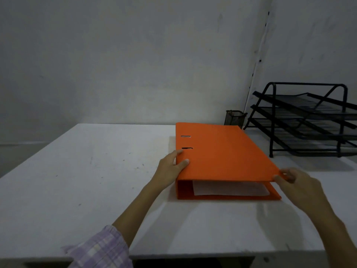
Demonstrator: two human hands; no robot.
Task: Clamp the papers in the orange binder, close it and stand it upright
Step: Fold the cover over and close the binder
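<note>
The orange binder (222, 153) lies flat on the white table (96, 171), spine to the left, its top cover lowered almost level. White papers (229, 188) show inside through the open near end. My left hand (171, 167) grips the spine near its front corner, thumb on the cover beside two metal slots. My right hand (297, 182) pinches the cover's front right corner, which sits slightly above the bottom cover.
A black wire three-tier paper tray (305, 120) stands at the table's back right. A small black mesh pen cup (233, 118) sits behind the binder by the wall. The table's front edge runs close below my arms.
</note>
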